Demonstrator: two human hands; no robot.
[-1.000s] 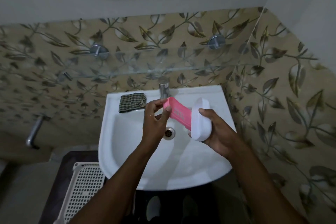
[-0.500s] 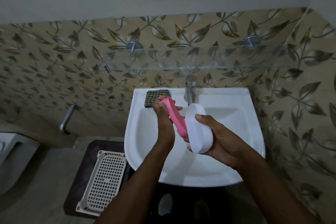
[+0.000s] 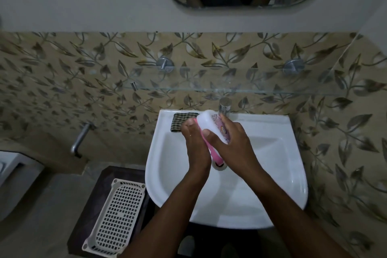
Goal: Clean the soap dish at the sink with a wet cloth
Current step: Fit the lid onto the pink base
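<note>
- Above the sink (image 3: 278, 174) bowl, the left hand (image 3: 195, 146) and right hand (image 3: 232, 142) both curl round the pink-and-white soap dish (image 3: 207, 121).
- The checked cloth (image 3: 182, 120) lies on the sink's back rim.

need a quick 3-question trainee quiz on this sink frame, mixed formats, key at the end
1. True or false: the checked cloth lies on the back rim of the sink, left of the tap.
2. How many hands have a grip on the soap dish? A) none B) one C) two
3. Fill in: the white mesh basket sits lower than the sink, on the person's ___ side.

Key: 1 true. 2 C, left hand and right hand both hold it. 3 left.
</note>
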